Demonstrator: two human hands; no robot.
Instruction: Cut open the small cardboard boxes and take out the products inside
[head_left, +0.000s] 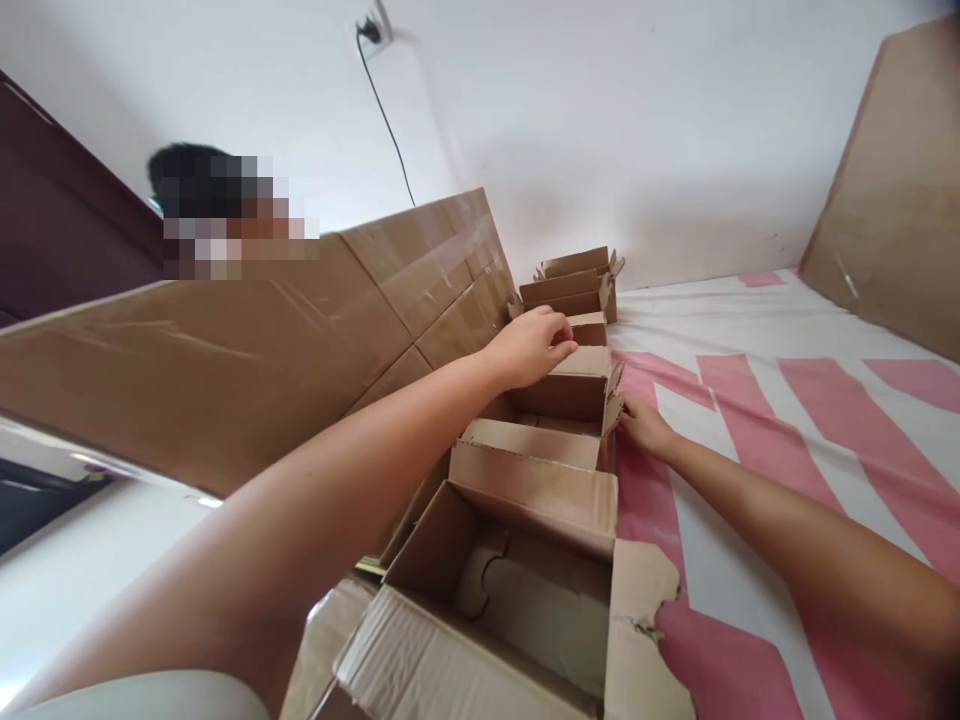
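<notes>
My left hand [534, 346] is above a row of open cardboard boxes, its fingers curled in toward the thumb, with nothing visible in them. Beneath it lies a middle box [564, 398], upright, with its top open. My right hand [643, 424] is at that box's right side, its fingers closed at the raised side flap [614, 405]; the fingertips are partly hidden. Nearest to me stands another open box [540, 600], flaps folded outward and the right one torn along its edge. No contents show inside it.
More open boxes [566, 290] continue the row toward the white wall. A large taped carton [375, 300] runs along the left, with a person's head [199, 180] behind it. Pink-and-white striped cloth [750, 450] covers the right; a cardboard sheet [892, 190] leans at far right.
</notes>
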